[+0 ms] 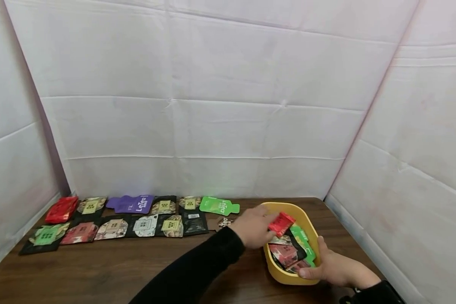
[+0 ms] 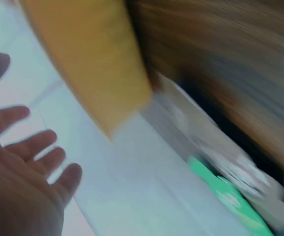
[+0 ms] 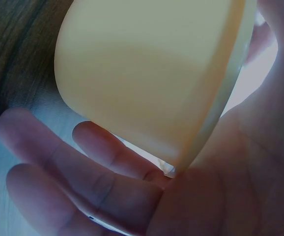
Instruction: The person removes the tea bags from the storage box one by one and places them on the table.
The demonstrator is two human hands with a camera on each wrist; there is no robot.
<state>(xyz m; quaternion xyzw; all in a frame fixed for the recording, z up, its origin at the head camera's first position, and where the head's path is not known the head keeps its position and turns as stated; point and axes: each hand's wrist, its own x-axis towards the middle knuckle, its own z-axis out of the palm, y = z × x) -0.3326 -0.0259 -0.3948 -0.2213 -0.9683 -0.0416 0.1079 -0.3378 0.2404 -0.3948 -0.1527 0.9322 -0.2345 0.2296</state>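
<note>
A yellow plastic basket [image 1: 289, 278] stands on the right of the table and holds several sachets. On top of them lies a red sachet [image 1: 282, 223]; green sachets [image 1: 303, 241] and a black sachet with a red label [image 1: 285, 253] lie below. My left hand [image 1: 253, 226] reaches over the basket's left rim, fingertips close by the red sachet. In the left wrist view its fingers [image 2: 39, 147] are loosely spread with nothing between them. My right hand [image 1: 332, 266] grips the basket's right front side, thumb on the rim and fingers [image 3: 107, 191] against the outer wall.
Two rows of sachets run along the table's back left, among them a red sachet [image 1: 62, 210], a purple sachet [image 1: 132, 204] and a green sachet [image 1: 219, 206]. A brown sachet [image 1: 225, 222] is partly hidden by my left arm. White sheets [image 1: 220, 105] enclose the brown table [image 1: 99, 274].
</note>
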